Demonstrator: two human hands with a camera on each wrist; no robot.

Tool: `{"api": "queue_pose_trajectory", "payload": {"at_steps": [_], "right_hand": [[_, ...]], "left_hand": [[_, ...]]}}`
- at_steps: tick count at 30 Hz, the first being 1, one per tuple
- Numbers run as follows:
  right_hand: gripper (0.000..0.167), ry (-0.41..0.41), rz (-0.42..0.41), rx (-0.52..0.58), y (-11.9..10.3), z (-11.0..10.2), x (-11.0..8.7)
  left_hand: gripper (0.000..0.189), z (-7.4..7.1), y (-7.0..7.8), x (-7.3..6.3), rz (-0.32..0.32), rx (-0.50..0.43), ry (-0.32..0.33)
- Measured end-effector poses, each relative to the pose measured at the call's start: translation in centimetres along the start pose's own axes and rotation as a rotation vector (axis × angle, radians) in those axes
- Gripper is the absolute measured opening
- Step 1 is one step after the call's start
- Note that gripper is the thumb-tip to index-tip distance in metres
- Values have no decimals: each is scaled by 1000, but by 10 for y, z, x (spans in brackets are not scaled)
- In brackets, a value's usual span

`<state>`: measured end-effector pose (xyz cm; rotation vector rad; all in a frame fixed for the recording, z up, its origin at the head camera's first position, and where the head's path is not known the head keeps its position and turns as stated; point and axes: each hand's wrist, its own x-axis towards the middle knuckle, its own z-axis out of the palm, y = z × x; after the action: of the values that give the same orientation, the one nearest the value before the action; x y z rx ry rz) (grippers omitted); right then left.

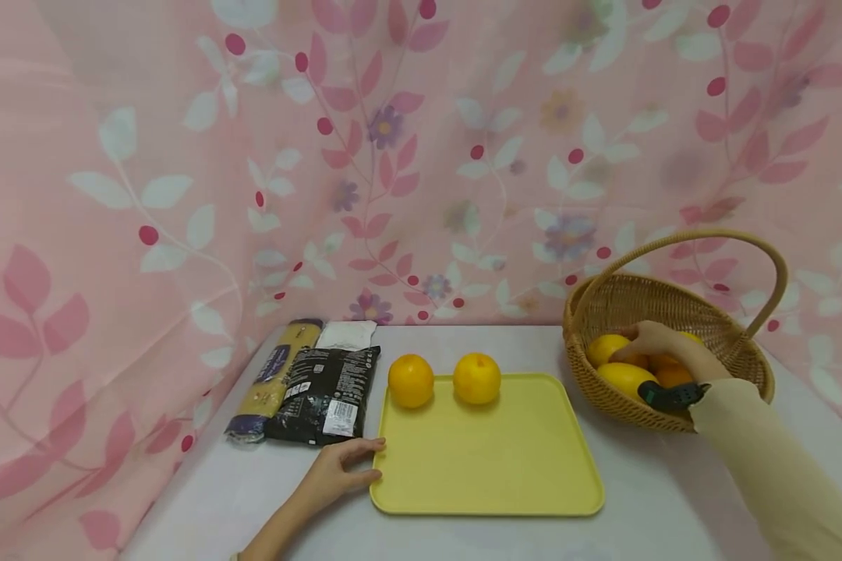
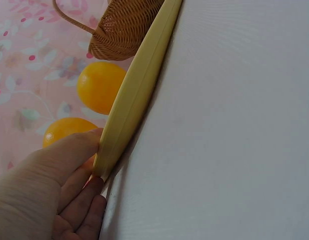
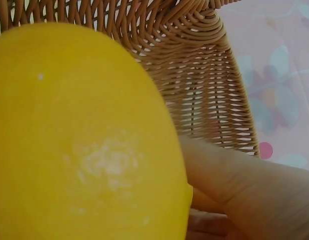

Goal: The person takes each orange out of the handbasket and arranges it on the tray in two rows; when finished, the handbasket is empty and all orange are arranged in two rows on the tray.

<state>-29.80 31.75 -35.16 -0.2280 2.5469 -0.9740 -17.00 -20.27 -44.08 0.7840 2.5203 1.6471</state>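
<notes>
The right hand (image 1: 658, 343), inside the brown woven basket (image 1: 631, 296), lies over a rounded yellow fruit (image 1: 599, 349); whether it grips I cannot tell. Left of the basket, the left hand (image 1: 342, 470) touches the yellow rectangular tray's (image 1: 491, 463) left rim, fingers spread.

Black packet (image 1: 319, 397), yellow-and-purple package (image 1: 284, 362), white packet (image 1: 347, 335) behind, pink floral curtain (image 1: 449, 202)

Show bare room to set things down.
Free: middle of the yellow rectangular tray, before two round orange fruits; white tabletop between tray and brown wicker basket. Crowded: basket interior, around the right hand; tray's left edge, near the left hand and black plastic packet.
</notes>
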Motion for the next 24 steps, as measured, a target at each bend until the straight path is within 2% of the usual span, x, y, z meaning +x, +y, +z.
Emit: {"api": "queue_pose_trajectory", "payload": {"at_steps": [3, 9, 13, 18, 21, 24], "right_hand": [[68, -14, 3, -19, 0, 0, 0], [64, 73, -59, -199, 3, -3, 6], [58, 113, -82, -189, 4, -2, 9], [80, 150, -86, -99, 2, 0, 7], [84, 185, -116, -97, -2, -1, 5], [76, 254, -162, -164, -4, -4, 4]], "left_hand": [[35, 0, 1, 1, -14, 6, -3], [35, 0, 3, 3, -25, -4, -15], [35, -1, 4, 2, -24, 9, -1], [35, -1, 3, 1, -19, 14, -11], [35, -1, 3, 1, -11, 3, -13], [35, -1, 3, 1, 1, -5, -13]]}}
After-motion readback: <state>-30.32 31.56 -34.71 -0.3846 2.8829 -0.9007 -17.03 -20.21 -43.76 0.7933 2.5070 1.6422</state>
